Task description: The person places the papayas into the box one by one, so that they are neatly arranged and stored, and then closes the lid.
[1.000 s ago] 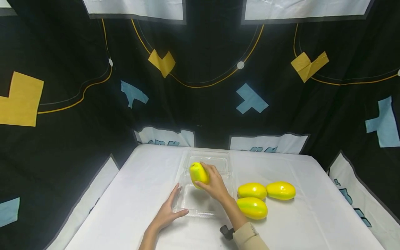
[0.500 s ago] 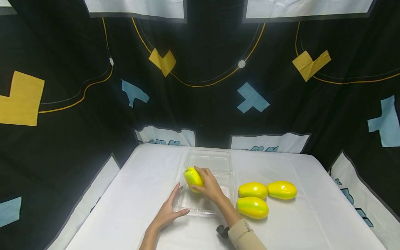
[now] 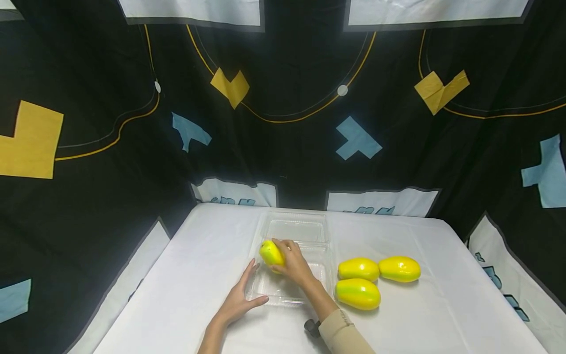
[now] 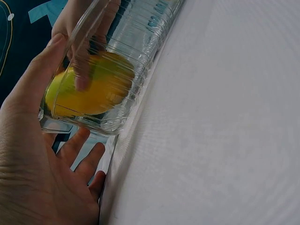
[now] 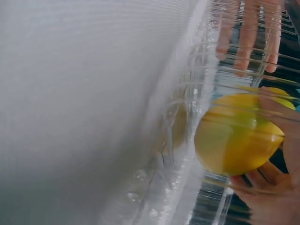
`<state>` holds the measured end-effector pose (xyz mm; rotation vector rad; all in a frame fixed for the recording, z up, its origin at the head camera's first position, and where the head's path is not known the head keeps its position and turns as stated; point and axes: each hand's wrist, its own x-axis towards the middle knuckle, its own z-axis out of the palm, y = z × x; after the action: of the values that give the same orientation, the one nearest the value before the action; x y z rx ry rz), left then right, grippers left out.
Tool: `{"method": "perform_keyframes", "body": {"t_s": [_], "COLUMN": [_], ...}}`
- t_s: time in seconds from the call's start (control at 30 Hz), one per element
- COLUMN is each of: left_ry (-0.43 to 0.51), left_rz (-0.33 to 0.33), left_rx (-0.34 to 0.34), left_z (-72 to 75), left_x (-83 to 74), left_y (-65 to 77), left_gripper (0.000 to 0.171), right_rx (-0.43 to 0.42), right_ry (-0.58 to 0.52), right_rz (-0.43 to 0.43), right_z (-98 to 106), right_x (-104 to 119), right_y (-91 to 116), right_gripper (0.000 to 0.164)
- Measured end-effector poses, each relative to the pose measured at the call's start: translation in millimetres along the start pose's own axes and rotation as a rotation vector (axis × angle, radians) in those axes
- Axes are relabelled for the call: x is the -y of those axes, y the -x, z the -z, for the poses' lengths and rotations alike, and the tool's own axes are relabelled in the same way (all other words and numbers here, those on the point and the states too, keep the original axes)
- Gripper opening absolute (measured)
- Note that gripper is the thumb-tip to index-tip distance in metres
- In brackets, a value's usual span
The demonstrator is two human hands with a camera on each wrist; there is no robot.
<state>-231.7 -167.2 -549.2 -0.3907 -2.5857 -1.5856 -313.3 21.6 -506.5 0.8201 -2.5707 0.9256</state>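
A clear plastic clamshell container (image 3: 278,290) lies open on the white table, its lid part (image 3: 296,228) toward the back. My right hand (image 3: 294,265) grips a glossy yellow-green oval fruit (image 3: 270,253) at the left side of the container. Through the clear wall, the right wrist view shows thumb and fingers around that fruit (image 5: 236,136). My left hand (image 3: 239,300) spreads its fingers at the container's left front corner. In the left wrist view, this hand's thumb (image 4: 44,61) lies along the rim and its other fingers stay extended beside the wall.
Three more yellow oval fruits lie right of the container: one in front (image 3: 358,294), one behind it (image 3: 358,269) and one farther right (image 3: 399,269). A dark curtain (image 3: 283,162) hangs behind the table (image 3: 212,236).
My right hand has moved the fruit left and lower toward the container's left side, still gripping it. My left hand and the three other fruits have stayed in place.
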Motion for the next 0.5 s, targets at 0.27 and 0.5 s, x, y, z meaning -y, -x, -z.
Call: {"method": "perform_keyframes", "body": {"t_s": [0.27,0.5], "left_ry": [0.012,0.008], "left_rz": [-0.001,0.004], "left_rx": [0.003,0.004], "left_z": [-0.5,-0.1], "left_x": [-0.3,0.1], "left_y": [0.7,0.1], "left_gripper": [0.099,0.098], "right_rx": [-0.011,-0.024], "right_ry": [0.027,0.050], "right_rz": [0.018,0.044], "right_z": [-3.7,-4.6], "right_x": [-1.6,-2.5], "right_y": [1.4,0.5], "right_gripper": [0.074,0.074]}}
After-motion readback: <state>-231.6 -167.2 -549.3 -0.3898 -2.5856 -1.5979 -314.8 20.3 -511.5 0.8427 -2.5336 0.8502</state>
